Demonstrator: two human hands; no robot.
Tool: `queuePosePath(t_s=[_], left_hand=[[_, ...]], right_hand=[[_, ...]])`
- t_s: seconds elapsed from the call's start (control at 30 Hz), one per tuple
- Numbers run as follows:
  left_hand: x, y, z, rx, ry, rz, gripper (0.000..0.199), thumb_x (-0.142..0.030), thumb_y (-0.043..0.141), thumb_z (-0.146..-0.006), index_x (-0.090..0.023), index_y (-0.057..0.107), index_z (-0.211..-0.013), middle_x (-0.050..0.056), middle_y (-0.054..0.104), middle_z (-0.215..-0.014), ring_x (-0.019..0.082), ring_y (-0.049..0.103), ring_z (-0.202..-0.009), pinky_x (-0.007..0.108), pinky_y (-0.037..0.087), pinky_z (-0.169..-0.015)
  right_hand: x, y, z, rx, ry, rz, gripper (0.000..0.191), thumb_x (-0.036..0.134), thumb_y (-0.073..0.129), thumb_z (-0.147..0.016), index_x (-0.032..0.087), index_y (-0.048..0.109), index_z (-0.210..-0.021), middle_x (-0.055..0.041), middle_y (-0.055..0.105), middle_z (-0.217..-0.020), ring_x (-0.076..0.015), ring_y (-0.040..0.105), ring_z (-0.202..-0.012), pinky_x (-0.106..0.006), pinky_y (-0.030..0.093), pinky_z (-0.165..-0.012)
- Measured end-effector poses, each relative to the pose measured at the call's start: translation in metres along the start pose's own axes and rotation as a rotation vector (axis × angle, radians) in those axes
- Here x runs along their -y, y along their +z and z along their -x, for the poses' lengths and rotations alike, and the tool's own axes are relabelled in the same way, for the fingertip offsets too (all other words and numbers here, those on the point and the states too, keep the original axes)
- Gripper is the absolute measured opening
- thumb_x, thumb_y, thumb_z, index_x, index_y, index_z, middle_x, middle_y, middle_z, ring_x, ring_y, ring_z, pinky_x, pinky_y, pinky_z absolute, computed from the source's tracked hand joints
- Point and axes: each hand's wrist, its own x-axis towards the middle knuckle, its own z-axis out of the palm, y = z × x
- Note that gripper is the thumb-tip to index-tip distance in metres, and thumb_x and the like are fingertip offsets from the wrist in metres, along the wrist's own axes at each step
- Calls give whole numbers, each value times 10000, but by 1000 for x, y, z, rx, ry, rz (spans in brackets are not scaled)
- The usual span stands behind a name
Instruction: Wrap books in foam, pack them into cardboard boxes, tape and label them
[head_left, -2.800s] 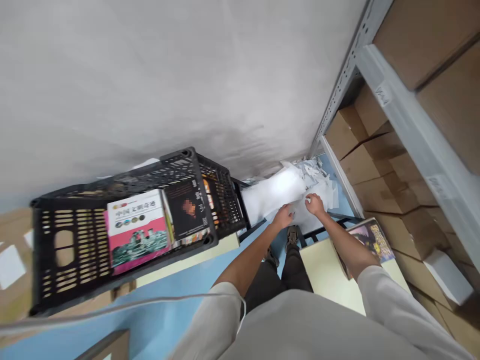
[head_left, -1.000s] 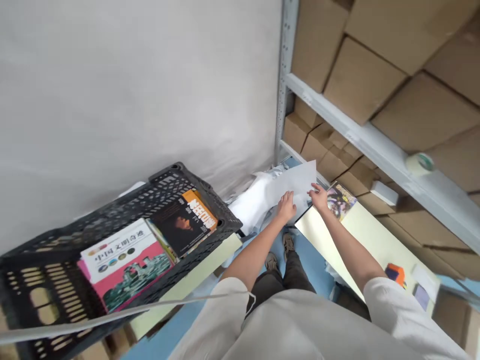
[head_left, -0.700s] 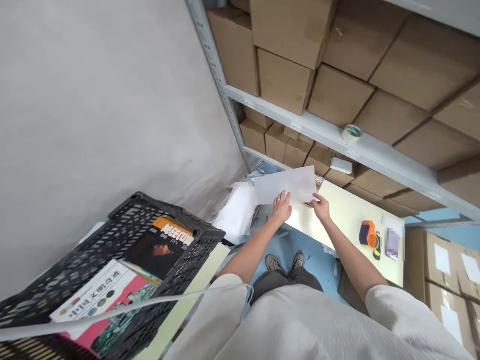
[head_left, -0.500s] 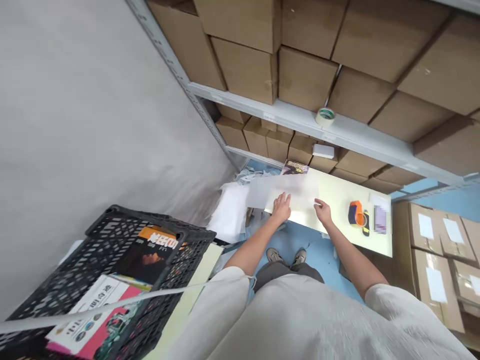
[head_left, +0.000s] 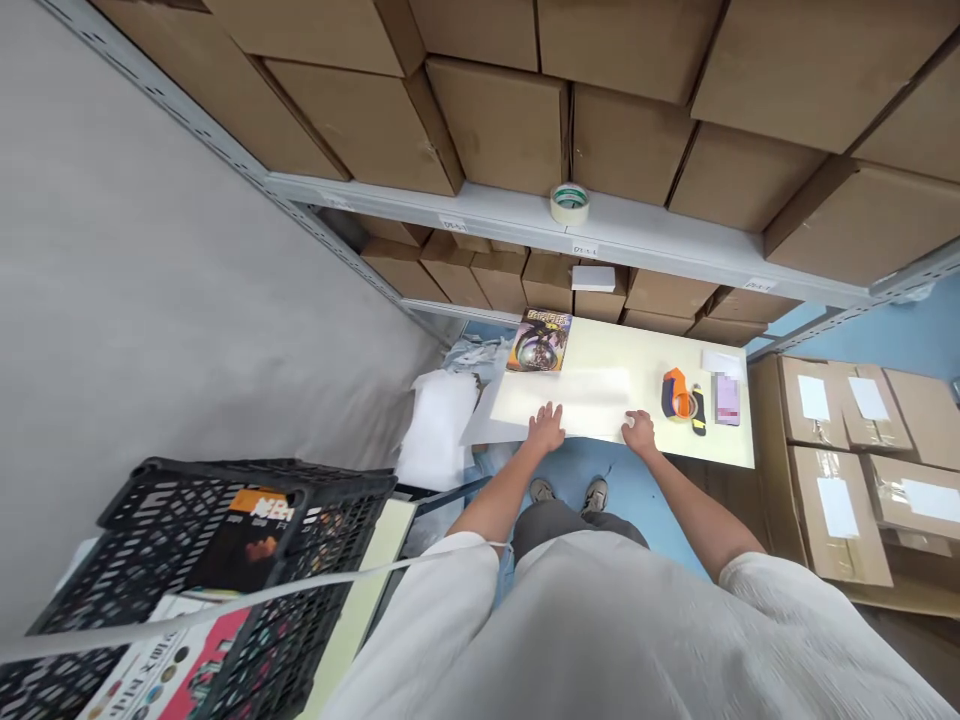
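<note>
A thin translucent sheet (head_left: 589, 395) lies across the pale table, its left part hanging past the table's left end. My left hand (head_left: 546, 428) presses flat on the sheet near the front edge, fingers spread. At the sheet's right end is my right hand (head_left: 639, 432), its fingers curled and pinching the edge. Just behind the sheet lies a magazine (head_left: 540, 340) with a dark, colourful cover. To the right of my right hand are an orange tape dispenser (head_left: 677, 394) and a black-and-yellow cutter (head_left: 698, 410).
A purple phone-like item (head_left: 727, 398) lies at the table's right end. White sheets (head_left: 436, 430) are piled left of the table. A black crate (head_left: 300, 500) holds magazines. Shelves with cartons (head_left: 502, 120) and a tape roll (head_left: 569, 204) stand behind; more cartons (head_left: 840, 510) are at right.
The translucent sheet has come down flat onto the table, uncovering the magazine behind it. Both hands have moved toward the table's front edge. The view has shifted to the right.
</note>
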Motion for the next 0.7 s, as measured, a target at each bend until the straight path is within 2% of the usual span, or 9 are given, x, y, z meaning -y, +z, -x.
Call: queuePosePath(t_s=[0.07, 0.2, 0.27, 0.37, 0.47, 0.6, 0.7], left_hand=[[2, 1, -1, 42, 13, -5, 859, -354, 527, -1006, -212, 195, -1785, 186, 67, -1871, 370, 122, -1736, 631, 188, -1353], [12, 4, 1, 71, 73, -43, 894, -435, 524, -1018, -204, 150, -1797, 163, -42, -1872, 353, 7, -1745, 627, 102, -1370], [20, 3, 2, 67, 131, -49, 893, -451, 513, -1023, -209, 144, -1799, 152, -38, -1874, 338, -5, -1746, 612, 82, -1377], [34, -5, -2, 58, 214, -47, 901, -454, 530, -1008, -229, 158, -1797, 143, 14, -1880, 325, 15, -1747, 605, 66, -1383], [47, -18, -10, 75, 256, -53, 907, -452, 538, -1001, -213, 167, -1793, 151, 10, -1879, 322, 27, -1748, 594, 70, -1386], [60, -35, -17, 33, 243, -36, 853, -376, 524, -1004, -197, 216, -1779, 172, 63, -1876, 330, 87, -1745, 576, 139, -1383], [71, -38, -15, -34, 195, -28, 800, -287, 501, -1005, -192, 269, -1765, 176, 149, -1869, 334, 169, -1732, 543, 199, -1376]], right_hand=[[8, -2, 3, 26, -59, 117, 540, 258, 569, -926, 216, 719, -1443, -149, 554, -1645, -339, 566, -1472, -446, 480, -1198], [33, 3, 5, 185, -269, 268, 567, 272, 549, -991, 242, 633, -1551, -119, 468, -1730, -329, 494, -1524, -444, 442, -1214], [46, 8, 6, 245, -300, 325, 601, 285, 550, -1005, 248, 575, -1604, -124, 421, -1764, -347, 445, -1554, -479, 424, -1221], [61, 14, 6, 298, -260, 395, 616, 287, 547, -1014, 237, 528, -1628, -145, 408, -1766, -370, 431, -1548, -507, 412, -1210], [73, 14, 3, 295, -197, 445, 567, 243, 507, -1026, 220, 540, -1592, -175, 503, -1672, -368, 513, -1455, -496, 426, -1161], [97, 14, -10, 284, -92, 464, 501, 221, 507, -1021, 201, 597, -1513, -206, 604, -1518, -372, 583, -1366, -508, 445, -1122], [125, 21, -29, 205, -84, 365, 486, 222, 506, -1016, 188, 632, -1484, -200, 630, -1485, -358, 597, -1367, -473, 472, -1123]])
